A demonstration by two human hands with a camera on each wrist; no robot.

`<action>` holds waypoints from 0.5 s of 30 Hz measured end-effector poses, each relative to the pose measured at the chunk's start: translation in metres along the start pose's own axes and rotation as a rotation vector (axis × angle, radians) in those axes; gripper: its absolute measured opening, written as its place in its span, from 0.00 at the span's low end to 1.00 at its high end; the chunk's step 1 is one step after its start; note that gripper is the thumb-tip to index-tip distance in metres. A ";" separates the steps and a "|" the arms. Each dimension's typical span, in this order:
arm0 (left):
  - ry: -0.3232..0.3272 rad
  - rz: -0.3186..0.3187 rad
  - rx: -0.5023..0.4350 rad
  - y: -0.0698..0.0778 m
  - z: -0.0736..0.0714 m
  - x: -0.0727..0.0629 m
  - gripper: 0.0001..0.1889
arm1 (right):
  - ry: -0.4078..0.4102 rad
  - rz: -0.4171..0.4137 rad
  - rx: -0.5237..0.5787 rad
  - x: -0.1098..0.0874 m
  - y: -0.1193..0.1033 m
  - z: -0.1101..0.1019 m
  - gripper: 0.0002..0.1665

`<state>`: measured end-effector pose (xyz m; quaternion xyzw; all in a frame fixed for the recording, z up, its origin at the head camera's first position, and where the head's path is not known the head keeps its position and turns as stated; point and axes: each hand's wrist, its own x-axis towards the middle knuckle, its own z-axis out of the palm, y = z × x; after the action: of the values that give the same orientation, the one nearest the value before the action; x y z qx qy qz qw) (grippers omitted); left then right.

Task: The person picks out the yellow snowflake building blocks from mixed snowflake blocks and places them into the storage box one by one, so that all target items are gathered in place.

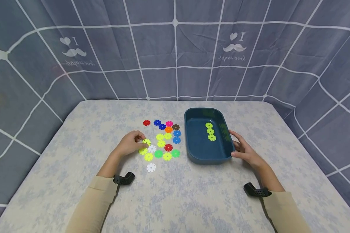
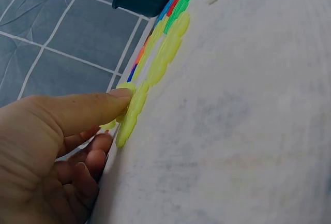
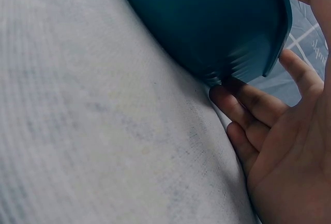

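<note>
My left hand (image 1: 129, 143) pinches a yellow-green snowflake disc (image 1: 146, 141) between thumb and fingers, at the left edge of a flat group of discs. Just below the fingertips lie another yellow-green disc (image 1: 143, 151) and a white disc (image 1: 152, 148). In the left wrist view the thumb presses on the held disc's edge, and the other fingers are partly hidden behind. My right hand (image 1: 245, 150) rests against the right side of a dark teal bin (image 1: 202, 160), its fingertips on the outer wall. Three yellow-green discs (image 1: 210, 131) lie in a column inside the bin.
Discs in red, blue (image 1: 162, 126), pink, orange, brown (image 1: 176, 127), green (image 1: 176, 153) and yellow-green lie left of the bin. A separate white disc (image 1: 151, 167) lies nearer the front. Grey checked cloth (image 1: 157, 48) hangs behind the patterned table (image 1: 175, 200).
</note>
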<state>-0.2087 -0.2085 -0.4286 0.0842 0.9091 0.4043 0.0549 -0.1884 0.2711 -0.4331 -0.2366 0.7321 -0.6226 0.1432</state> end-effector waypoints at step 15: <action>0.017 -0.047 -0.176 -0.001 -0.002 0.003 0.11 | -0.006 -0.017 0.009 -0.001 0.003 -0.001 0.49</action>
<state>-0.2116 -0.2101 -0.4285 0.0543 0.8721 0.4820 0.0640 -0.1887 0.2722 -0.4357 -0.2440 0.7269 -0.6263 0.1408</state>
